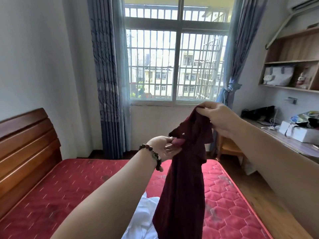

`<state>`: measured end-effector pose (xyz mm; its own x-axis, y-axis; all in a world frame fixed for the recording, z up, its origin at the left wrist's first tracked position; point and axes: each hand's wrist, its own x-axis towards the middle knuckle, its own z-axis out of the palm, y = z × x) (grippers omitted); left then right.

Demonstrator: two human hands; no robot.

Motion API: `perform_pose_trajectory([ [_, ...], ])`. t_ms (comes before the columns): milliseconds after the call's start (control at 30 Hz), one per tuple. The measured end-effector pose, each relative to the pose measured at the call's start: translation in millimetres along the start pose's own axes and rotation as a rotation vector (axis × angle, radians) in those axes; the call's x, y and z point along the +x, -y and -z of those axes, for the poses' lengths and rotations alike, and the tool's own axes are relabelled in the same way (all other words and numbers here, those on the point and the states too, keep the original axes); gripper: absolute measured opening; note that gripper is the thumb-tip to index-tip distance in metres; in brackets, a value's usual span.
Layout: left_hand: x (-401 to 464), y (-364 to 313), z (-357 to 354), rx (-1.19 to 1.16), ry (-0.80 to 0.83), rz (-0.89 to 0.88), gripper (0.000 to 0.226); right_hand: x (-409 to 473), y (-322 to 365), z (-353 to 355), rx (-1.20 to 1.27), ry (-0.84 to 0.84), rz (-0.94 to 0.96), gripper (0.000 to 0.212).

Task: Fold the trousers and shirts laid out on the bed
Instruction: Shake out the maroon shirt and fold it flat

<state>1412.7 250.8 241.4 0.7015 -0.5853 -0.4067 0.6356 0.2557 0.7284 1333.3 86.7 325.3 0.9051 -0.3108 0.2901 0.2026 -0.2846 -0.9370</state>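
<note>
Right hand [218,118]: fingertips pinched on the top edge of the dark red garment [184,178], holding it up above the bed [57,190]. Left hand [164,147]: palm up, thumb and fingers closed lightly on a small fold at the garment's upper left side; a dark beaded bracelet [153,156] circles the wrist.

Dark red garment: soft, matte knit, hanging in a long bunched column from the right hand down past the bottom of the view, crumpled near the top, with loose flaps to either side.

White garment [143,216]: thin, smooth, wrinkled cloth lying on the bed just left of the hanging one, partly hidden behind it.

Bed: bare red mattress quilted in hexagons, piped edge along its right side; a ribbed, glossy wooden headboard [25,152] to the left. Left of the garments the mattress lies flat and open toward the headboard.

Beyond the bed: barred window [176,66], blue curtains.
</note>
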Motion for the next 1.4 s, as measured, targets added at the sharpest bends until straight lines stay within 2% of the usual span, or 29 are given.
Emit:
perform_pose_trajectory([
  [100,-6,-9,3,-0.212,0.008,-0.012,0.019,-3,-8,17,0.102,-0.109,-0.084,0.024],
  [200,-13,-19,7,-0.352,0.052,-0.07,0.015,-6,-20,23,0.277,-0.213,-0.277,0.022],
  [333,-25,-25,13,-0.375,0.132,-0.171,0.024,-17,-36,18,0.343,-0.124,-0.484,0.016],
  [433,-34,-26,21,-0.262,0.176,-0.332,0.027,-19,-44,14,0.431,-0.098,-0.446,0.02],
  [533,-39,-28,35,0.007,0.13,-0.606,0.017,-20,-47,15,0.562,-0.081,-0.317,0.02],
  [667,-51,-34,52,0.283,0.167,-0.647,0.016,-25,-44,19,0.664,-0.012,-0.289,0.013],
  [833,-60,-37,51,0.56,0.128,-0.772,0.019,-30,-42,16,0.559,0.103,-0.178,0.007],
  [900,-60,-40,49,0.58,0.147,-0.856,0.019,-32,-41,15,0.507,0.129,-0.138,0.008],
  [1033,-62,-48,47,0.532,0.173,-0.931,0.015,-38,-38,4,0.163,0.121,-0.116,0.019],
  [1133,-62,-51,43,0.502,0.198,-0.937,0.022,-38,-38,-4,0.038,0.106,-0.141,0.012],
  [1167,-63,-52,42,0.504,0.216,-0.93,0.025,-38,-39,-5,0.018,0.158,-0.156,0.015],
  [1267,-66,-56,37,0.451,0.31,-0.895,0.028,-35,-45,-7,0.045,0.491,-0.238,0.051],
  [1333,-69,-62,38,0.412,0.346,-0.883,0.03,-38,-54,-14,0.0,0.715,-0.252,0.045],
  [1400,-72,-70,43,0.4,0.324,-0.9,0.031,-37,-63,-20,-0.058,0.782,-0.186,0.029],
])
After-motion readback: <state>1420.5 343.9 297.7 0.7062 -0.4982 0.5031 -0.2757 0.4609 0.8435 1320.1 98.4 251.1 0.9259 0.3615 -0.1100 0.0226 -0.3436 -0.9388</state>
